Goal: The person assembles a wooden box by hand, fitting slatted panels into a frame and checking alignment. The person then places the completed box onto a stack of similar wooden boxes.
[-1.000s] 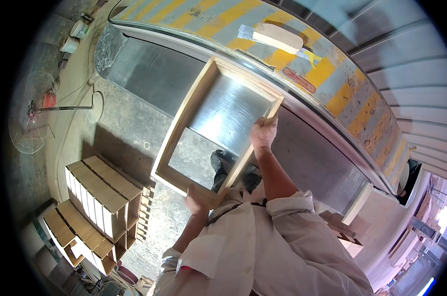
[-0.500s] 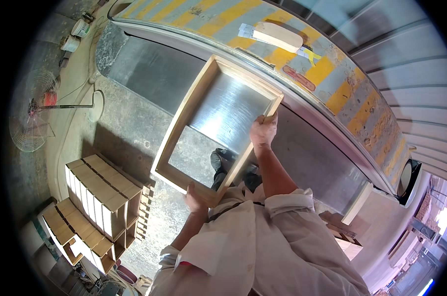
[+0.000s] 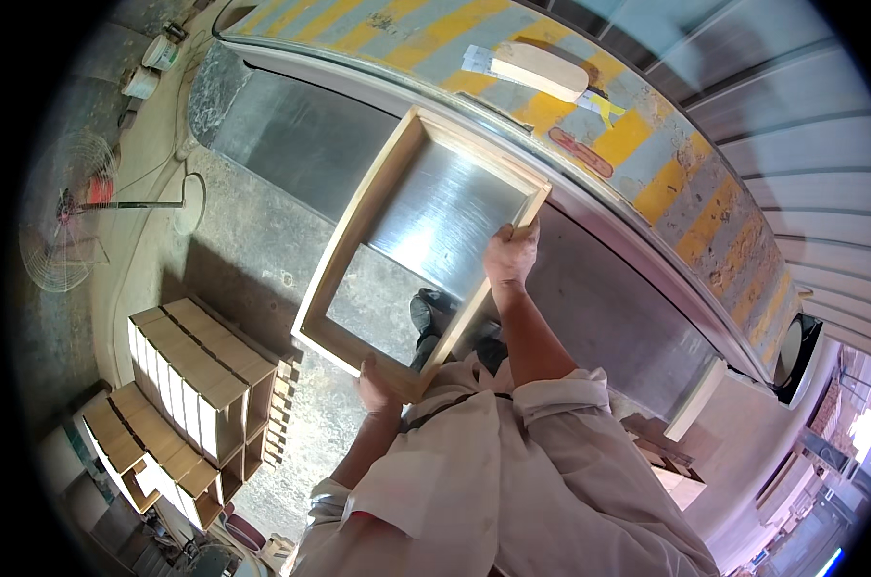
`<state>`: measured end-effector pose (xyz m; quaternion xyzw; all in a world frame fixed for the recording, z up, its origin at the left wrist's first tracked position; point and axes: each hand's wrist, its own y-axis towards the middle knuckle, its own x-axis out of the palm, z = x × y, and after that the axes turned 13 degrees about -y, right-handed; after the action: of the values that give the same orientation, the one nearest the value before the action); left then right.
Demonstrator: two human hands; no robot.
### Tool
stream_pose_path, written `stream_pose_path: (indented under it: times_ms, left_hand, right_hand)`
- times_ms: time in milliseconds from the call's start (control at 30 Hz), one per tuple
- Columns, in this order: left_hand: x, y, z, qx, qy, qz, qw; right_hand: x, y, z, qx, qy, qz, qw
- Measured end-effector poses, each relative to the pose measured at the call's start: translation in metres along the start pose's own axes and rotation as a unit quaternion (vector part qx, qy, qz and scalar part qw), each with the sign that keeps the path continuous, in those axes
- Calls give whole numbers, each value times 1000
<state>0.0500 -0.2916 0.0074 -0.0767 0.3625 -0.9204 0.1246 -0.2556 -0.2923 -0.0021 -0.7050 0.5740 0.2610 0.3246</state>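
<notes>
A rectangular open wooden frame (image 3: 366,223) is held tilted in front of my body, its far corner over a grey metal table (image 3: 618,317). Around the near end bar is my left hand (image 3: 379,387), closed, with the thumb on top. My right hand (image 3: 510,258) grips the right long bar close to its far end, fingers wrapped out of sight underneath. Through the frame's opening I see the shiny metal surface, the concrete floor and my dark shoe. Whether the frame touches the table I cannot tell.
Behind the table runs a long machine top with yellow and grey stripes (image 3: 656,192), bearing a pale wooden block (image 3: 541,72) and a reddish oval piece (image 3: 581,152). Stacked wooden boxes (image 3: 200,361) stand at left on a pallet (image 3: 279,413). A wire-caged fan (image 3: 65,212) is farther left.
Almost nothing differs. Both hands keep the same hold, and the frame has shifted only very slightly to the left.
</notes>
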Motion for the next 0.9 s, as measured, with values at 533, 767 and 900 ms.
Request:
stream_pose_path:
  times_ms: [533,767,900]
  left_hand:
    - [-1,0,-2,-7,-51,-11,999]
    - [1,-1,-5,22,-71,-32,997]
    - [-8,7,-11,-8,-112,-49,993]
  right_hand:
    - [-3,-4,-4,-5,19,10,1000]
    - [4,1,0,16,61,15,998]
    - [3,-1,0,25,125,5,992]
